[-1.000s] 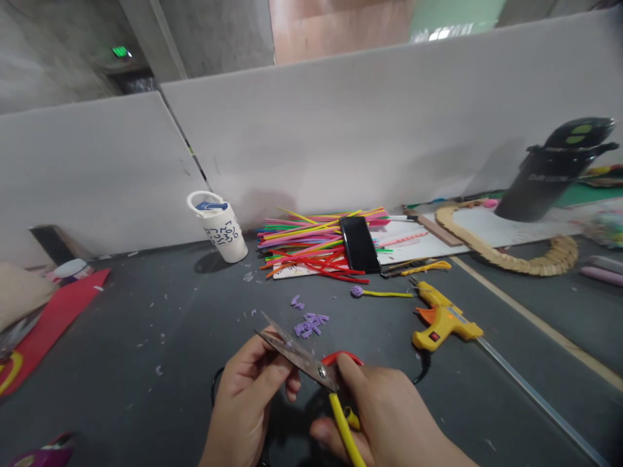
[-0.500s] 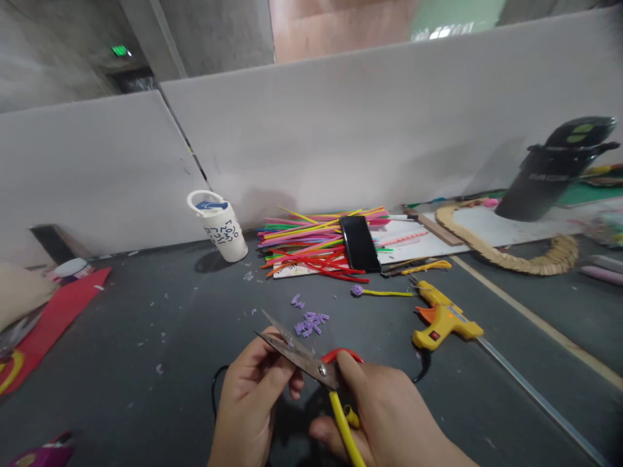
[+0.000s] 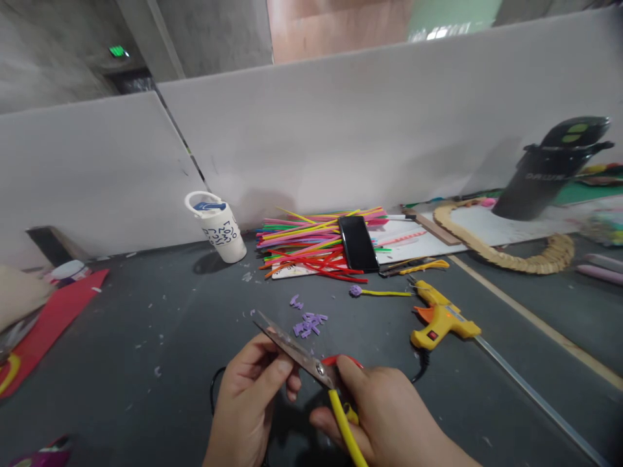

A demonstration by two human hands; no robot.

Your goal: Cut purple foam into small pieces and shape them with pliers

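Note:
My right hand (image 3: 389, 405) grips a pair of scissors (image 3: 304, 358) with yellow-coated handles; a bit of red shows beside the thumb. The blades point up and left, nearly together, and cross in front of the fingertips of my left hand (image 3: 256, 395). Those left fingers are pinched together, and what they hold is hidden behind the blades. Just beyond the scissors lie small cut purple pieces (image 3: 309, 324) in a loose pile. Farther right, a yellow stem with a purple ball head (image 3: 355, 291) rests near a yellow hot glue gun (image 3: 440, 318).
Behind lie a bundle of coloured fuzzy stems (image 3: 306, 240) and a black phone (image 3: 358, 243). A white cup (image 3: 224, 237) stands left of them, a dark tumbler (image 3: 530, 185) far right. Red sheet (image 3: 63, 318) and other scissors (image 3: 10, 373) are at left. A white partition (image 3: 341, 130) backs the table.
The scissor blades have come closer together at the left fingertips. Both hands stay in nearly the same place, and the view has shifted slightly.

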